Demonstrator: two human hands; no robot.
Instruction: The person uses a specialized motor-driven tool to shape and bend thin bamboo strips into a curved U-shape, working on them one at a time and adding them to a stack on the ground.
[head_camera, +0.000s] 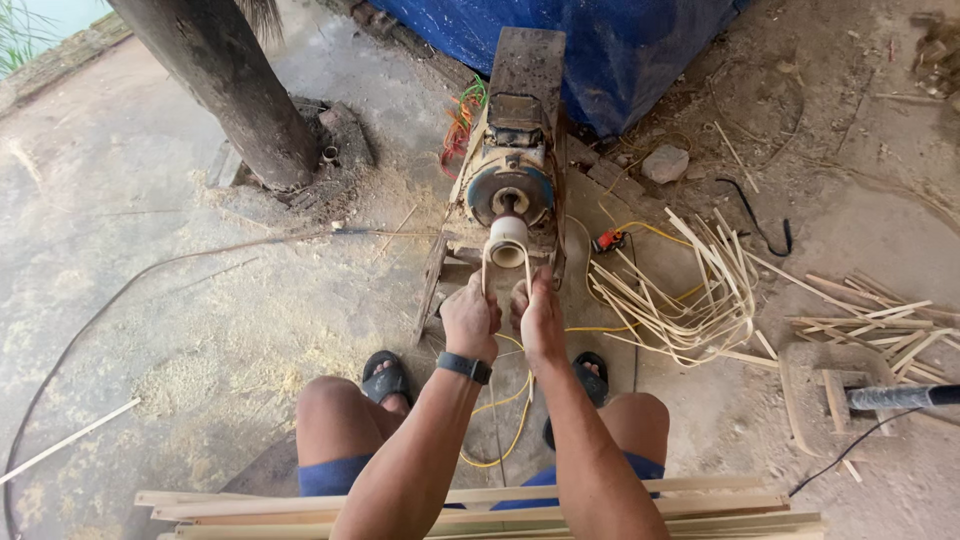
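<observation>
A thin pale wooden strip (486, 262) is looped over the white drum (508, 241) at the front of a blue-faced electric motor (512, 170) standing on the ground. My left hand (470, 317), with a dark band on its wrist, grips the strip's left end. My right hand (537, 320) grips the right end. Both hands are close together just below the drum, between my bare knees.
A pile of bent strips (690, 295) lies to the right of the motor, with straight sticks (880, 320) farther right. Flat slats (480, 510) lie across my lap. A yellow cable (510, 425) runs under my hands. A wooden post (225, 85) stands at back left; a blue tarp (620, 45) hangs behind.
</observation>
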